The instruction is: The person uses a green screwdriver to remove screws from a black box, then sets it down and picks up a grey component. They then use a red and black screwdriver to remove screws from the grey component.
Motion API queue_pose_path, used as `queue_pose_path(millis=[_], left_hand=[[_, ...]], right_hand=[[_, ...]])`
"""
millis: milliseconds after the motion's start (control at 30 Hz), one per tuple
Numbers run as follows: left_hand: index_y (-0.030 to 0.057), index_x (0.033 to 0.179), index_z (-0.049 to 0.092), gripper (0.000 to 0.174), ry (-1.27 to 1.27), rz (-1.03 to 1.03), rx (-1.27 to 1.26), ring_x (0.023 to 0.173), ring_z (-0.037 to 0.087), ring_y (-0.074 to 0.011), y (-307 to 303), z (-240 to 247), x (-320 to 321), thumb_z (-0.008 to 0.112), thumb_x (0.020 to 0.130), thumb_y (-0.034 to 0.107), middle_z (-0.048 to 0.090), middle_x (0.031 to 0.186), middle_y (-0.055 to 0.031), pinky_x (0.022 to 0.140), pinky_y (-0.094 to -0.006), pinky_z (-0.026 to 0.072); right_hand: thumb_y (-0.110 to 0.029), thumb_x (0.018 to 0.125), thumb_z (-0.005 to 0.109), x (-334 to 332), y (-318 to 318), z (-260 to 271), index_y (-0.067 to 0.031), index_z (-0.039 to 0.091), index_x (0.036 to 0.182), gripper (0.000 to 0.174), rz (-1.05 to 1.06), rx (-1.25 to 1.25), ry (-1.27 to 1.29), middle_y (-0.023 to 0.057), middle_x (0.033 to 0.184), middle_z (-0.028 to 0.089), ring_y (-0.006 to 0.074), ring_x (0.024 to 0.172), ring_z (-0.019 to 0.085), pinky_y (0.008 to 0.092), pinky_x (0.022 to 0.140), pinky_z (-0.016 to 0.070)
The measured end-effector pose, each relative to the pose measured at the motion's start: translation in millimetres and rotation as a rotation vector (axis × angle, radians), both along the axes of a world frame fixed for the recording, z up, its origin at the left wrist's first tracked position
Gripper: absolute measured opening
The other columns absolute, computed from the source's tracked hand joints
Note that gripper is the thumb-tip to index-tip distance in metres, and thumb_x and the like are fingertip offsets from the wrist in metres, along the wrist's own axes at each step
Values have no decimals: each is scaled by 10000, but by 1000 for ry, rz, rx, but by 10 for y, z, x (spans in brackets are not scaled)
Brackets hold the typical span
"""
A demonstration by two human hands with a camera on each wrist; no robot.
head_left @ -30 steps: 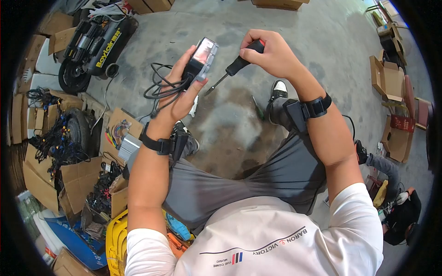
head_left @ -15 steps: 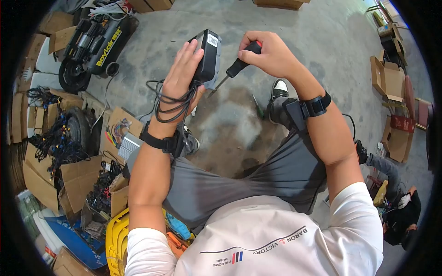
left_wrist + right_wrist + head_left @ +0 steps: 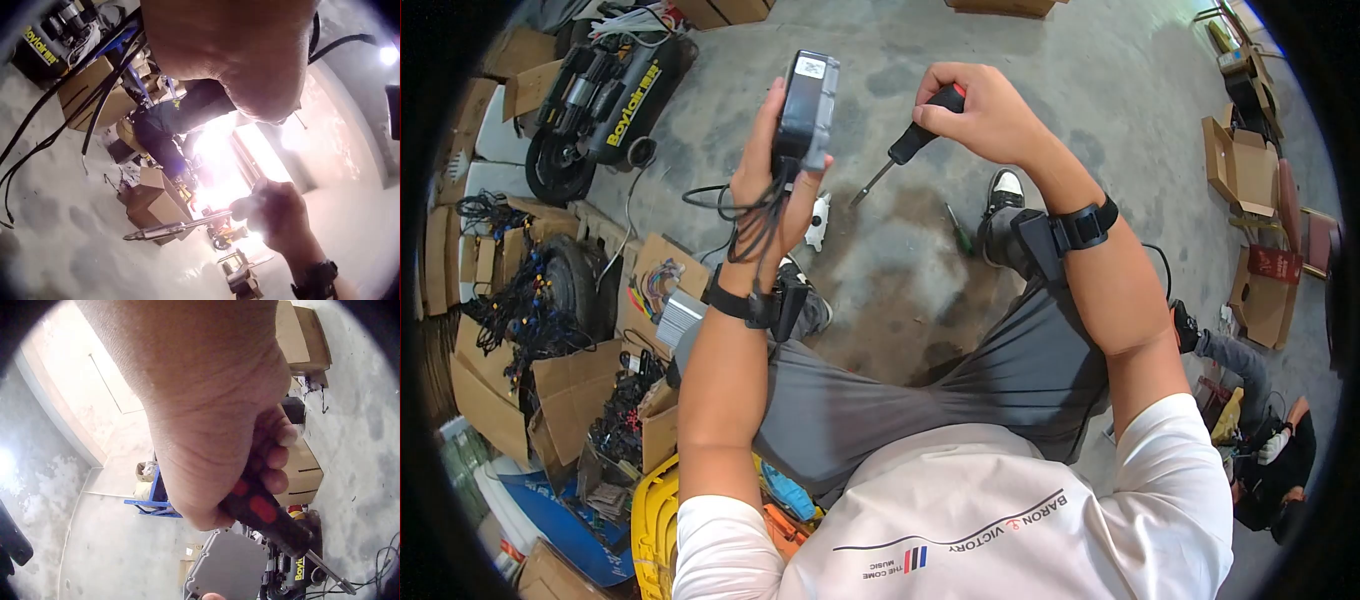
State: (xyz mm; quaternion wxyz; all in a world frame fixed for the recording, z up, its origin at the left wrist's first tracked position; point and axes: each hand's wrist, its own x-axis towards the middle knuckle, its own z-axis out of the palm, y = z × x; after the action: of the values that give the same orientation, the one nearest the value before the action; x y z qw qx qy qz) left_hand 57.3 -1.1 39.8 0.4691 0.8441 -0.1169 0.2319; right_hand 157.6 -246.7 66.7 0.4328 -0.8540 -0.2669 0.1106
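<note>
My left hand (image 3: 770, 175) holds a boxy black-and-grey device (image 3: 803, 112) between thumb and fingers, its white label facing up and thin black cables (image 3: 750, 215) draping over the wrist. To its right, my right hand (image 3: 985, 112) grips the black-and-red handle of a screwdriver (image 3: 915, 142), whose shaft slants down-left, apart from the device. The right wrist view shows the handle (image 3: 269, 519) under the curled fingers and the device's flat grey face (image 3: 231, 565) below. In the left wrist view the screwdriver shaft (image 3: 169, 231) extends from my right hand (image 3: 275, 215); the device is hidden there.
A white metal-like piece (image 3: 818, 222) and a green-handled tool (image 3: 960, 232) lie on the floor between the feet. An air compressor (image 3: 625, 105), cartons (image 3: 575, 385) and tangled wires stand left. More open boxes (image 3: 1245, 170) and another person (image 3: 1280, 465) are at the right.
My left hand has turned the device from its shiny face to the labelled side, and carried it up and left. The right hand, still gripping the screwdriver, has shifted slightly left.
</note>
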Motion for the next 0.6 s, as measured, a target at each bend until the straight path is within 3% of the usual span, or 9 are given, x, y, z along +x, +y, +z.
queue_pose_path(millis=[100, 133, 200, 267, 333, 400, 467, 600], left_hand=[[37, 1448, 395, 663, 12, 73, -133, 1176, 565, -259, 12, -44, 43, 690, 921, 310, 550, 1336, -184, 1003, -366, 434], [21, 1431, 404, 630, 25, 112, -189, 1178, 543, -223, 9, -55, 65, 659, 947, 334, 567, 1283, -134, 1011, -352, 420], [13, 1380, 451, 515, 124, 124, -410, 1189, 535, -212, 28, -77, 69, 617, 982, 294, 566, 1282, -113, 1024, -347, 409], [20, 1340, 497, 445, 180, 141, -536, 1189, 537, -210, 78, -143, 108, 600, 994, 280, 573, 1268, -108, 1032, -352, 406], [44, 1287, 531, 366, 305, 181, -1067, 1169, 562, -228, 97, -149, 139, 559, 1013, 285, 588, 1248, -91, 1019, -426, 442], [54, 1281, 535, 358, 356, 158, -1149, 1174, 565, -246, 141, -139, 147, 547, 1016, 295, 587, 1257, -91, 1013, -468, 450], [62, 1279, 538, 363, 444, 138, -1255, 1192, 565, -282, 148, -120, 153, 526, 1019, 315, 587, 1275, -100, 1017, -526, 448], [52, 1284, 533, 390, 499, 94, -1347, 1192, 564, -301, 145, -108, 147, 579, 990, 305, 586, 1278, -109, 1024, -540, 441]], right_hand=[[-223, 810, 667, 4, -2, -11, -28, 641, 839, 199, -12, 14, -12, -1, 675, 569, 88, 635, 502, 270, 583, 410], [-227, 812, 669, 4, 1, -10, -28, 644, 841, 203, -15, 4, -14, -1, 671, 574, 88, 631, 506, 270, 582, 412], [-231, 814, 671, 2, 12, -21, -28, 648, 843, 207, -16, -6, -16, 0, 666, 578, 88, 627, 509, 270, 581, 414], [-331, 774, 690, 10, 11, -56, -31, 676, 857, 312, -64, 46, -42, 65, 599, 568, 176, 553, 515, 333, 538, 415], [-335, 776, 688, 25, 10, -64, -31, 678, 863, 317, -78, 40, -51, 66, 597, 565, 177, 553, 518, 334, 538, 417], [-339, 779, 686, 24, 10, -56, -30, 681, 869, 322, -94, 35, -60, 66, 595, 562, 178, 554, 521, 335, 539, 418], [-253, 811, 696, 18, 19, -25, -27, 663, 859, 233, -111, -9, -58, 17, 656, 601, 90, 620, 531, 271, 581, 432], [-259, 810, 699, 26, 33, -50, -28, 667, 862, 239, -116, -1, -84, 19, 650, 599, 91, 614, 527, 271, 575, 432]])
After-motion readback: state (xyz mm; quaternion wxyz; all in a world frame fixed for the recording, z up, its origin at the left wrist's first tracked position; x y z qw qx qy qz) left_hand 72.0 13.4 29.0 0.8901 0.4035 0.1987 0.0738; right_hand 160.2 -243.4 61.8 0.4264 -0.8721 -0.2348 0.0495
